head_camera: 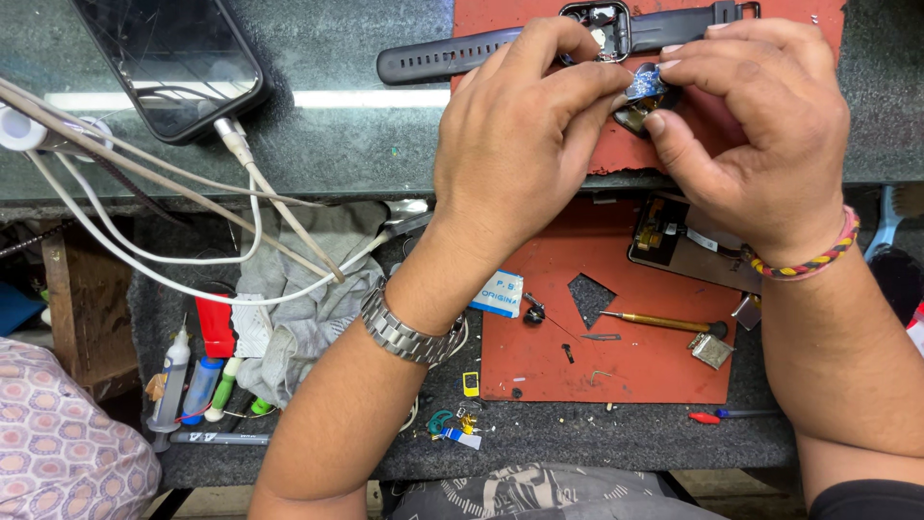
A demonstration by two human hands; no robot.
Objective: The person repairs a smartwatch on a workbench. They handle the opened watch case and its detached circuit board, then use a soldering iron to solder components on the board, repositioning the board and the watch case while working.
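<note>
At the near edge of the desk (635, 438), glue bottles (192, 371) and a grey cloth (308, 318) lie beside a lower red mat (626, 366) carrying a brass-handled screwdriver (664, 323). Above it, both forearms reach forward, wrists bent down; the left wears a metal wristwatch (402, 329), the right a braided band (804, 258). The left hand (515, 144) and right hand (746, 120) meet fingertip to fingertip, together pinching a small watch module with blue film (647, 89) over the upper red mat (500, 14). A light, steady grip on the part's edges looks wise here. Beyond lie the opened smartwatch case and strap (481, 50) and, far left, a charging phone (173, 58).
</note>
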